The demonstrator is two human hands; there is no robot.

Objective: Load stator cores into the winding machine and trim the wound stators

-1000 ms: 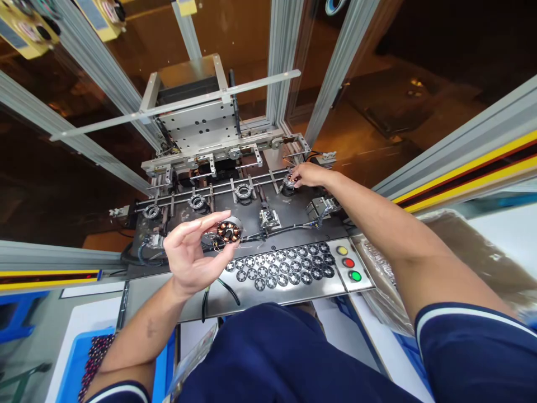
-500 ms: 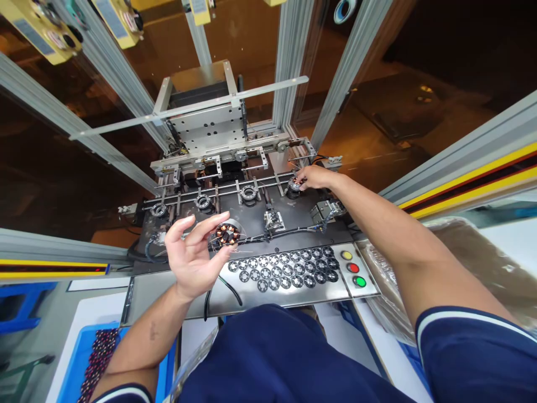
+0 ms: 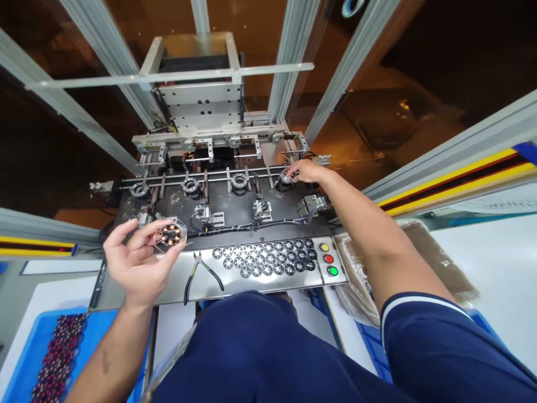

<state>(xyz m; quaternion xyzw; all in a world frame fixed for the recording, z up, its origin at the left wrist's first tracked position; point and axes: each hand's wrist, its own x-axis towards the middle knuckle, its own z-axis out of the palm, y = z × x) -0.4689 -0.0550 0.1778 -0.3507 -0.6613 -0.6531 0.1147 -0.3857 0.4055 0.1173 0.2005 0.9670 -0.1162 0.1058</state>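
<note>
Pinching a round black-and-copper coil ring (image 3: 172, 234) in our left hand (image 3: 142, 263) near nine o'clock, we have our right hand (image 3: 308, 170) at a round grey metal holder (image 3: 285, 182) toward one, its grip unclear. At eight, a blue plastic bin (image 3: 98, 330) holds dark, copper-dotted pieces (image 3: 62, 355).

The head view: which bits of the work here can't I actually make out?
Head view, hidden: just what the right hand touches at the rightmost holder; the hand itself covers the spot.
Head view, hidden: the back of the copper-wound part in the left hand; it faces away.
Head view, cut off: the blue bin, by the bottom edge.
Head view, too small: any lettering on the red button.
</note>
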